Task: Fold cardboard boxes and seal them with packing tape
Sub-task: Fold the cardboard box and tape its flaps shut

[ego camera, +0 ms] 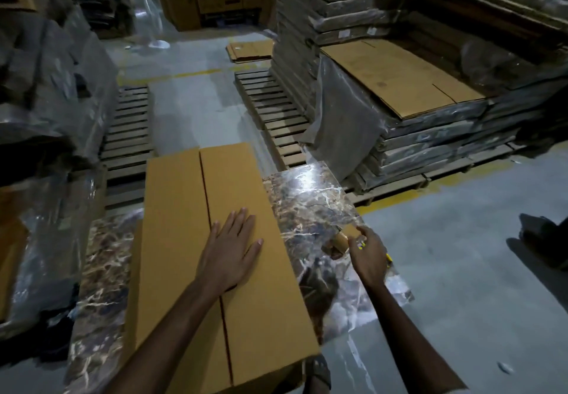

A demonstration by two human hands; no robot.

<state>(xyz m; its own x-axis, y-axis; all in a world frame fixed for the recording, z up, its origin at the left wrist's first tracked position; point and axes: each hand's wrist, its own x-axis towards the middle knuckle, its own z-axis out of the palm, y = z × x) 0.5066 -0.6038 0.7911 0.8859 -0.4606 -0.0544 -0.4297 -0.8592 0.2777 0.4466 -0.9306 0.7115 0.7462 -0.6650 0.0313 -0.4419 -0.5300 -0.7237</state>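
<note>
Two flaps lie closed on the box, which sits on the table. My left grip presses flat on them, fingers straight, grasping nothing. My right grip curls round the tape beside the box. Risk, I judge: ease the left off and the flaps spring, so the tape lands crooked. Around: wrapped stack, pallet, flat cartons. Nothing blocks the seam.

Matt cardboard box, glossy marble tabletop
</note>
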